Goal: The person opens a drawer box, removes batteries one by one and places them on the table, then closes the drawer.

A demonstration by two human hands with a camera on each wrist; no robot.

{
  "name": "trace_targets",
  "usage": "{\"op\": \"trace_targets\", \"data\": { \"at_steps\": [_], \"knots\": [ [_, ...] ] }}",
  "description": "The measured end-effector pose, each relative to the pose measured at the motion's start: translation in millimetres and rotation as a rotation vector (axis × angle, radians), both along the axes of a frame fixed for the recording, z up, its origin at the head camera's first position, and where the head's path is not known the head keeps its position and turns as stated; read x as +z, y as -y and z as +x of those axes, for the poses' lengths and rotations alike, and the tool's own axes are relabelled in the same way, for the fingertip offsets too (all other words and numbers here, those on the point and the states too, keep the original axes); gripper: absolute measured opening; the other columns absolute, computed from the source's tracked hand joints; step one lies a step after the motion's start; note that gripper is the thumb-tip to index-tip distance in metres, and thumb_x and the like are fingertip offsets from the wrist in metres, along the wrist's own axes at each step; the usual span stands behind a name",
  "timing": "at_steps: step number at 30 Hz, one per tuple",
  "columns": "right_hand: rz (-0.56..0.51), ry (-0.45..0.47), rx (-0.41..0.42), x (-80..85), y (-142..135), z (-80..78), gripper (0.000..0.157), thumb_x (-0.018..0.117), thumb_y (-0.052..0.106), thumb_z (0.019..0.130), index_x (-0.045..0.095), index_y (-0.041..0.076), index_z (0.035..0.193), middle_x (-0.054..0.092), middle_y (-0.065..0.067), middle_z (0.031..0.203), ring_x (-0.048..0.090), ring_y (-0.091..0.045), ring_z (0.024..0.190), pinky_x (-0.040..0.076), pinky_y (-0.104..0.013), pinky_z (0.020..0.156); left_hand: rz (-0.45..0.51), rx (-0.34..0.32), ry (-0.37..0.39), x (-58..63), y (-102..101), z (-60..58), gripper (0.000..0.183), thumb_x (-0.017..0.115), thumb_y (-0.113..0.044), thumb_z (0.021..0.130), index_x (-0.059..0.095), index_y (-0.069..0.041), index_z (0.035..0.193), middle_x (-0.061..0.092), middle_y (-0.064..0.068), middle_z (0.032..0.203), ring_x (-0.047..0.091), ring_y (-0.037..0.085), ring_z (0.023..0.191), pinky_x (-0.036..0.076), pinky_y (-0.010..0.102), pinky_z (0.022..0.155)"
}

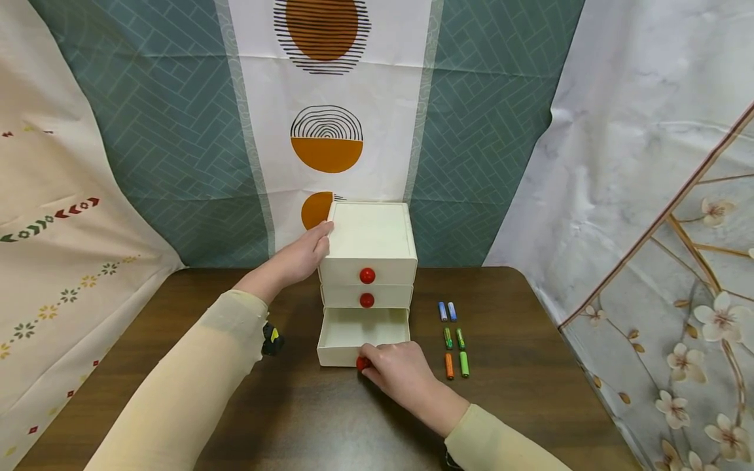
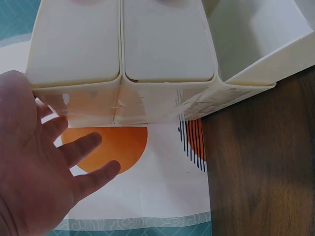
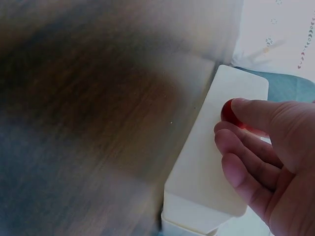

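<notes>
A white three-drawer cabinet (image 1: 371,232) stands on the wooden table, its bottom drawer (image 1: 337,356) pulled out and showing a bare inside. My right hand (image 1: 406,376) pinches that drawer's red knob (image 3: 229,113) between thumb and fingers, as the right wrist view shows up close. At the cabinet's upper left side, my left hand (image 1: 300,255) rests with its fingers spread and fairly straight. In the left wrist view, the left hand's fingers (image 2: 81,147) reach along the cabinet's side wall. The two upper drawers, with red knobs (image 1: 368,275), sit pushed in.
Right of the cabinet lie several small batteries in pairs: blue-white (image 1: 443,311), green (image 1: 448,338), then an orange one (image 1: 449,366) beside a light green one (image 1: 464,364). A black-and-yellow object (image 1: 272,340) shows beside the left sleeve. Patterned cloth (image 1: 489,131) hangs behind the table (image 1: 518,392).
</notes>
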State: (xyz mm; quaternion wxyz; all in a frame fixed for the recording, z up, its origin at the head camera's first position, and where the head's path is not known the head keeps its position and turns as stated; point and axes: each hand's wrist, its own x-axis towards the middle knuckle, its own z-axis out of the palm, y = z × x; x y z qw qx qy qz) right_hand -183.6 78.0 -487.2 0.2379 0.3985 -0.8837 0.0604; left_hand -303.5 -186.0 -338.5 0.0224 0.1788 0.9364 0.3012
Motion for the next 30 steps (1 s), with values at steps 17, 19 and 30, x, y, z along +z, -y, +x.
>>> {"op": "trace_targets", "data": {
  "at_steps": [17, 19, 30],
  "knots": [
    [0.019, 0.034, 0.056, 0.1, -0.6, -1.3, 0.016, 0.089, 0.023, 0.094, 0.075, 0.028, 0.100, 0.074, 0.020, 0.083, 0.072, -0.007, 0.071, 0.057, -0.034, 0.056, -0.009, -0.006, -0.004, 0.9, -1.2, -0.8, 0.065, 0.021, -0.031, 0.119, 0.015, -0.004, 0.177, 0.009, 0.016, 0.185, 0.011, 0.034, 0.170, 0.009, 0.050, 0.136],
    [0.028, 0.042, 0.069, 0.0, -2.7, -1.9, 0.014, 0.088, 0.023, 0.096, 0.075, 0.027, 0.101, 0.075, 0.019, 0.085, 0.071, -0.008, 0.071, 0.056, -0.034, 0.056, -0.008, -0.009, -0.005, 0.5, -1.0, -1.0, 0.064, 0.021, -0.031, 0.119, 0.015, -0.003, 0.177, 0.009, 0.017, 0.184, 0.011, 0.034, 0.170, 0.009, 0.050, 0.136],
    [0.028, 0.043, 0.124, 2.3, -9.4, -9.2, 0.018, 0.090, 0.021, 0.093, 0.074, 0.026, 0.098, 0.073, 0.018, 0.082, 0.061, -0.004, 0.065, 0.052, -0.028, 0.054, -0.012, -0.004, -0.003, 1.6, 1.4, -0.5, 0.064, 0.021, -0.030, 0.119, 0.015, -0.003, 0.177, 0.010, 0.019, 0.184, 0.012, 0.035, 0.170, 0.009, 0.050, 0.137]
  ]
}}
